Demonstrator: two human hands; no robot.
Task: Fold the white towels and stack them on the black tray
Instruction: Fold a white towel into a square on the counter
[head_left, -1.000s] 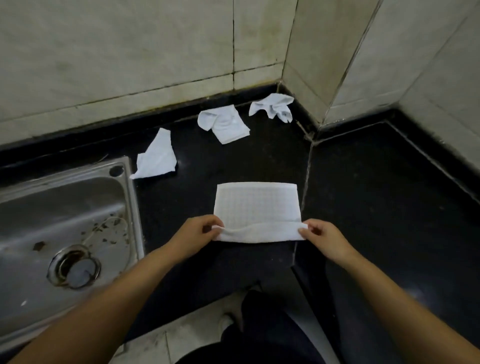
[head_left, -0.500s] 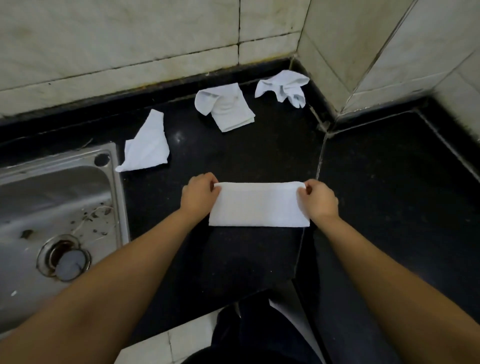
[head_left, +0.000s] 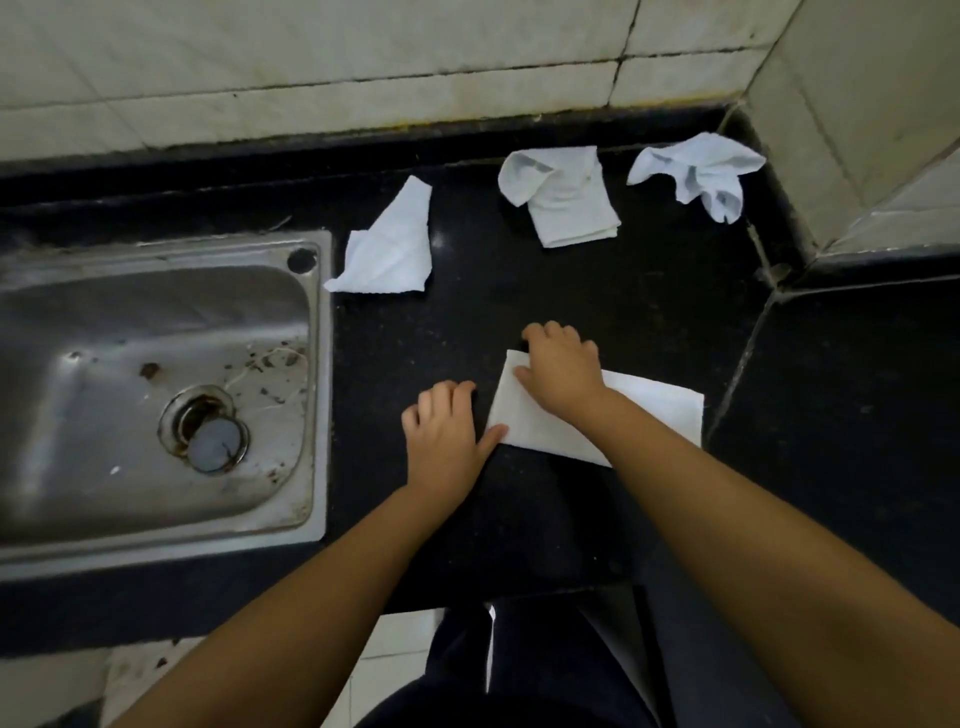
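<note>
A white towel, folded into a long strip, lies flat on the black counter in front of me. My right hand reaches across onto its left end, fingers curled over the far left corner and thumb on the cloth. My left hand rests on the counter just left of the strip, fingers apart, with its thumb touching the near left corner. Three loose white towels lie further back: a flat crumpled one by the sink, a half-folded one, and a bunched one in the corner.
A steel sink with a drain takes up the left side. Tiled walls close off the back and the right corner. A seam splits the counter from a second black slab on the right. The counter's front edge is close to my body.
The near edge of the towel was folded up to the far edge. My right hand then crossed from the right end to the left end. My left hand slid off to the near left corner.
</note>
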